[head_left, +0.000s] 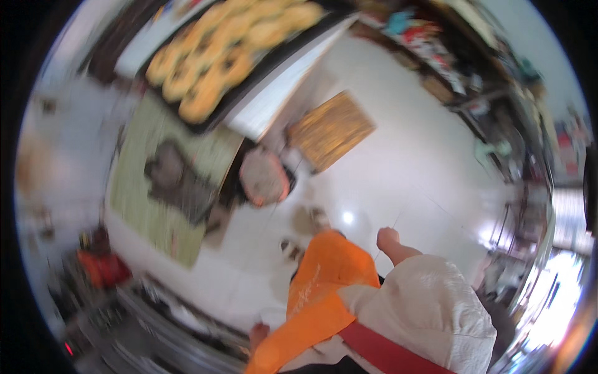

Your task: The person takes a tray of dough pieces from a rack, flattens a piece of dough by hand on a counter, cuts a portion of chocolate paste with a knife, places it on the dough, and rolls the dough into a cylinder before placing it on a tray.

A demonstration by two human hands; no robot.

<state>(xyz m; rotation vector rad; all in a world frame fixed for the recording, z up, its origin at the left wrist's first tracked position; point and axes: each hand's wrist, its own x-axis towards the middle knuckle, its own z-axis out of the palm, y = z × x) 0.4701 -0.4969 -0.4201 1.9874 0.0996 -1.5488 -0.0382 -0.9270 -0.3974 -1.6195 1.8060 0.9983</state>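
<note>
The picture is blurred. My right hand [389, 242] hangs over the pale tiled floor beside my body with its fingers curled, and I see nothing in it. Low beside my orange apron [327, 268], my left hand [257, 335] shows only in part; its fingers are unclear. Neither hand visibly touches the goods ahead. At the upper left, a black tray [205, 121] holds several golden round pastries [230, 53]. Below it, a dark mitt-like cloth [174, 177] lies on a pale green surface [134, 187].
A round grey, pink-rimmed object [263, 176] and a wooden board [330, 131] sit below the tray's white support [274, 87]. Cluttered shelving [436, 68] lines the upper right. Dark metal equipment [112, 318] and a red object [99, 268] stand at the lower left; a bright opening is at right.
</note>
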